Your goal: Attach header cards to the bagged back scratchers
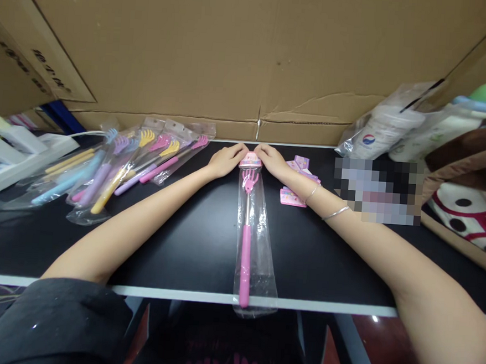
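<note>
A pink back scratcher (246,249) with a hand-shaped head and metal rod lies in a clear plastic bag (262,261). Its handle end reaches over the table's front edge. At the bag's far end sits a pink and purple printed header card (250,159). My left hand (228,160) is closed on the card's left edge, my right hand (271,161) on its right edge. The fingertips are partly hidden behind the hands. More printed cards (294,196) lie loose beside my right wrist.
Several bagged back scratchers (114,167) in different colours are piled at the left, near a white power strip (29,150). A bagged cup (383,131), a bottle (450,124) and a brown-handled bag (466,203) stand at the right. Cardboard (219,47) walls the back.
</note>
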Available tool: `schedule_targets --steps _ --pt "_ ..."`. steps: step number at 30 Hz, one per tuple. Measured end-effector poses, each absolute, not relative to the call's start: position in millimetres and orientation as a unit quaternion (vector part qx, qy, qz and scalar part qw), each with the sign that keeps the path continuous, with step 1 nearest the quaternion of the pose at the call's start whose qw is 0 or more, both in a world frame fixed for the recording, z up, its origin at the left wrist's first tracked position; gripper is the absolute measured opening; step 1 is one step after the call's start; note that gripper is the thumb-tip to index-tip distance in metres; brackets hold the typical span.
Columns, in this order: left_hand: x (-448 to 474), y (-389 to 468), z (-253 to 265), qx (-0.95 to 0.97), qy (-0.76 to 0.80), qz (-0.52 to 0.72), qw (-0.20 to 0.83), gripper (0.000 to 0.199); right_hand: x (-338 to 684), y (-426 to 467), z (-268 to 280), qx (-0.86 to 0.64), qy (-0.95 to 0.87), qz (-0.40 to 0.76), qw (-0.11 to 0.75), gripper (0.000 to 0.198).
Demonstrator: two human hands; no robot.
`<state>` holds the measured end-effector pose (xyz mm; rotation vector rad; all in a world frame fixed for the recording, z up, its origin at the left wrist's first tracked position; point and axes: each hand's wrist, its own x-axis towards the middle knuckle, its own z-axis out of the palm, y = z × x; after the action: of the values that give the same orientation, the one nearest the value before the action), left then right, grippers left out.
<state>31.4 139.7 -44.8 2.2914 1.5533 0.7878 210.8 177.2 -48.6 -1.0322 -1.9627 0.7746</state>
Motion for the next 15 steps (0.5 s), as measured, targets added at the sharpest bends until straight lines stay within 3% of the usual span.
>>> schedule_targets --steps 15 --pt "31.0 140.7 -45.6 0.811 0.506 0.264 0.126 0.04 208.4 175.1 -46.8 -0.405 -0.757 0.34 0.383 0.013"
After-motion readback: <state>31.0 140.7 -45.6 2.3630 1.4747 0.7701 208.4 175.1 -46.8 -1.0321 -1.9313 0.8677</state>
